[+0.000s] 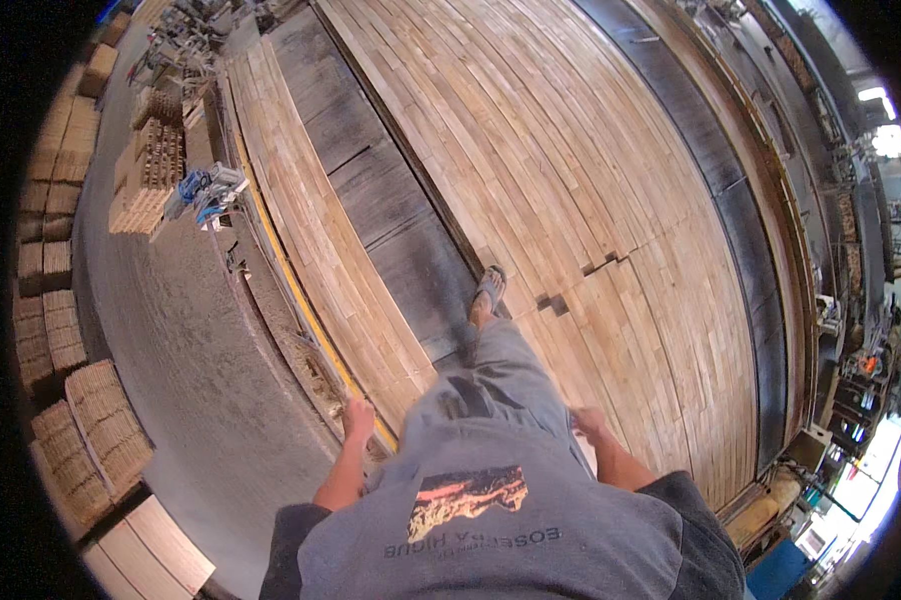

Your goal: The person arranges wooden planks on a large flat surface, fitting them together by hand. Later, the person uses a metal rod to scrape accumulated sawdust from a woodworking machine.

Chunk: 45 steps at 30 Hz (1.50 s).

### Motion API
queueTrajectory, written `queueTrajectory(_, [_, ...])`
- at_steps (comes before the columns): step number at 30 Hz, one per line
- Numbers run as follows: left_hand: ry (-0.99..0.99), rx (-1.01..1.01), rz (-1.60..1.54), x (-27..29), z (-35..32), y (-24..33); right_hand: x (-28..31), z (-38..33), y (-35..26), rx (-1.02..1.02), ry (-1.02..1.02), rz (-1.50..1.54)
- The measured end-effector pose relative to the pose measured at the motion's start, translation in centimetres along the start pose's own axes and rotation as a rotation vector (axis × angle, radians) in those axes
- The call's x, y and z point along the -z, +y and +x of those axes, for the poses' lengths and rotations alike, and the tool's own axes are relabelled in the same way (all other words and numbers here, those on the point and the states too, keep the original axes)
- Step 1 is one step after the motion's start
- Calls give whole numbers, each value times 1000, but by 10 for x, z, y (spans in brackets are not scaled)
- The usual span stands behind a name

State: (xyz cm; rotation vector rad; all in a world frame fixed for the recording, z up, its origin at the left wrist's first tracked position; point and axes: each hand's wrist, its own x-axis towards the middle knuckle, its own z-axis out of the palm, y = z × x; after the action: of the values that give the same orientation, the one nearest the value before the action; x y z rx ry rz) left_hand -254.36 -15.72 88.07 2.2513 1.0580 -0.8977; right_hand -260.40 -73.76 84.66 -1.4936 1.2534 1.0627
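My left hand (359,416) hangs at my left side with its fingers curled in, and no object shows in it. It is above the yellow edge strip (301,310) beside a narrow row of wooden boards (296,210). My right hand (591,424) is at my right hip over a wide spread of jointed wooden boards (631,330). Its fingers are partly hidden and blurred; a small pale patch shows beneath it, too unclear to name. My sandalled foot (491,290) is forward, at the border between the dark panel (416,255) and the wide spread of boards.
Dark gaps (553,303) break the boards ahead of my foot. Left of the platform, a stack of wood pieces (149,180) and a blue machine (206,190) stand by a grey floor (161,330). Wood bundles (96,420) line the far left. Another dark strip (741,230) runs along the right.
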Motion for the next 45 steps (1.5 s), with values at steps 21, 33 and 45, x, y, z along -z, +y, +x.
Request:
queueTrajectory(21, [-244,-675,699,96,377,483,-85,47,-280,150,373,601])
queueTrajectory(33, [-175,-1225,1011,-84,644,740,-105,427,-260,93,607,255])
queueTrajectory(45, [-85,-1495,1295,-294,771,716,-136,644,-232,42,1126,410])
